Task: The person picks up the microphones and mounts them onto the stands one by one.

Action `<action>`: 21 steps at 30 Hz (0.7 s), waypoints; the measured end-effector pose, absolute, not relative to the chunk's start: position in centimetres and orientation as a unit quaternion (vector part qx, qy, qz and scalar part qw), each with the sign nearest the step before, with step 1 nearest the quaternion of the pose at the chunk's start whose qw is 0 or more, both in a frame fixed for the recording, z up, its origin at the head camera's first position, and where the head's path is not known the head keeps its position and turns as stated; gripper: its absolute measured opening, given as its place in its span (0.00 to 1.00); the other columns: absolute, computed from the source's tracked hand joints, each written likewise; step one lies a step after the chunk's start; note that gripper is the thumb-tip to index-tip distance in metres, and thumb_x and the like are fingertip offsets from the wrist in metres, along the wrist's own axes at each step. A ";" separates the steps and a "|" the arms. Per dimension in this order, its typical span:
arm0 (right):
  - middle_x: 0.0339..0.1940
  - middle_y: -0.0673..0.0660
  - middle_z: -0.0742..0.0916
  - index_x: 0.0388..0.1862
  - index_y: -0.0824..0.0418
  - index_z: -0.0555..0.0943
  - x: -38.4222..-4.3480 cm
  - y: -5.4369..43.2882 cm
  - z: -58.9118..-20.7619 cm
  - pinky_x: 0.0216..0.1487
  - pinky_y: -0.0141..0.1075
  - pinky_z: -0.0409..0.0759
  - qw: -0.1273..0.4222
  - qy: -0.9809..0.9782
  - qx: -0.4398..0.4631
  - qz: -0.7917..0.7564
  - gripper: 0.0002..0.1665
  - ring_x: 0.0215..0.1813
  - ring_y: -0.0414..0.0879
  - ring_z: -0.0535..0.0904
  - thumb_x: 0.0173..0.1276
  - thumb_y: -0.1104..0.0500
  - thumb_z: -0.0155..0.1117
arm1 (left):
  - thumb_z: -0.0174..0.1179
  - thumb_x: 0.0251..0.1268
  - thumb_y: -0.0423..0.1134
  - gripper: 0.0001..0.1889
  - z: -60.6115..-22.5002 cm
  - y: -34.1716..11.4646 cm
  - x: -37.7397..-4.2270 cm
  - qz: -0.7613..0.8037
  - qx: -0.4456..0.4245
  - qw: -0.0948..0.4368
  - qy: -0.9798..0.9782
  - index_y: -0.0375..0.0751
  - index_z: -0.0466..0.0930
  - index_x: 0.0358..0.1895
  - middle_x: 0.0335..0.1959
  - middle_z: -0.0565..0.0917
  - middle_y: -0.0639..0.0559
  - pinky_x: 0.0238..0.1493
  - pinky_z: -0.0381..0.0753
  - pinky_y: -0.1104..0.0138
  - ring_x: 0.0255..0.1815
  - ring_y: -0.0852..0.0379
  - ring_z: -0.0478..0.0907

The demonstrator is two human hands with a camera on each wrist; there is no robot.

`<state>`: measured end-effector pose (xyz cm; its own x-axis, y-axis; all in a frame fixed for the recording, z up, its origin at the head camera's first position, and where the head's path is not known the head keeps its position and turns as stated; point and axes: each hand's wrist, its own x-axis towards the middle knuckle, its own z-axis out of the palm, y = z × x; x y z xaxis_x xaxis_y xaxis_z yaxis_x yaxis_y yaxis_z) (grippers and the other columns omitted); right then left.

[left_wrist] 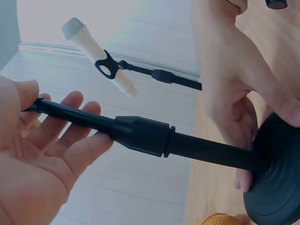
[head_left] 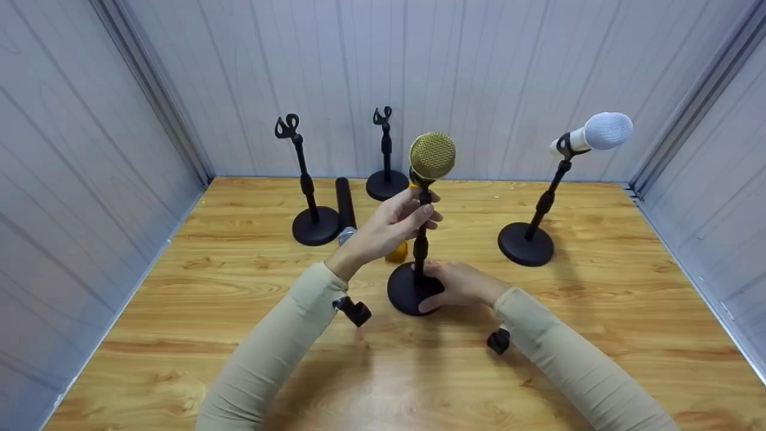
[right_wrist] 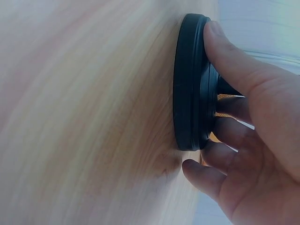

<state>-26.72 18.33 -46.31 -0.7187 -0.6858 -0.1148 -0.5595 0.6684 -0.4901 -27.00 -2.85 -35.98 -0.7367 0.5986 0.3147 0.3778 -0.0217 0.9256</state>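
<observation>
Gold microphone head, black stand

Smooth, matt stand — glossy wood-grain tabletop

Left grip holds black stand pole; right grip on round base. White mic clipped beyond left grip; gold mesh near right grip.

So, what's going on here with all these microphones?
Someone is handling a black microphone stand with both bare hands: the left hand grips it high up, and the right hand holds its round base. A gold-headed microphone is at its top. Off to the right, a white microphone sits in another stand. The left stand and the back stand hold none; a dark microphone lies on the table between them.
</observation>
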 end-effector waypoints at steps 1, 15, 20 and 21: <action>0.72 0.57 0.76 0.74 0.57 0.73 -26.7 18.4 -46.3 0.69 0.52 0.70 0.145 0.901 -0.347 -0.217 0.46 0.68 0.58 0.74 0.61 0.39 0.75 | 0.50 0.82 0.45 0.18 -35.9 -2.8 -27.0 0.624 0.350 0.090 0.693 0.40 0.71 0.65 0.51 0.85 0.42 0.54 0.82 0.54 0.53 0.48 0.83; 0.71 0.58 0.77 0.74 0.56 0.71 -26.4 18.5 -46.6 0.69 0.53 0.70 0.139 0.902 -0.337 -0.232 0.47 0.68 0.57 0.74 0.62 0.38 0.75 | 0.47 0.83 0.46 0.16 -36.0 -2.4 -26.8 0.621 0.351 0.077 0.697 0.39 0.70 0.62 0.43 0.83 0.41 0.45 0.80 0.60 0.46 0.47 0.80; 0.63 0.61 0.82 0.72 0.60 0.71 -25.7 18.5 -46.8 0.64 0.51 0.75 0.111 0.908 -0.320 -0.245 0.47 0.63 0.55 0.79 0.60 0.39 0.76 | 0.45 0.84 0.45 0.16 -36.1 -2.3 -26.7 0.610 0.365 0.065 0.700 0.37 0.71 0.60 0.40 0.81 0.38 0.34 0.72 0.65 0.36 0.41 0.74; 0.61 0.62 0.83 0.70 0.61 0.71 -25.5 18.5 -46.8 0.62 0.51 0.76 0.101 0.909 -0.320 -0.247 0.46 0.61 0.55 0.80 0.60 0.40 0.77 | 0.45 0.84 0.44 0.16 -36.1 -2.3 -26.7 0.610 0.368 0.064 0.699 0.37 0.71 0.60 0.40 0.80 0.38 0.33 0.72 0.65 0.36 0.40 0.73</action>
<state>-25.53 18.52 -46.83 -0.7745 -0.6320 -0.0260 -0.5319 0.6729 -0.5141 -26.67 -2.29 -36.12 -0.7217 0.5917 0.3592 0.4355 -0.0152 0.9001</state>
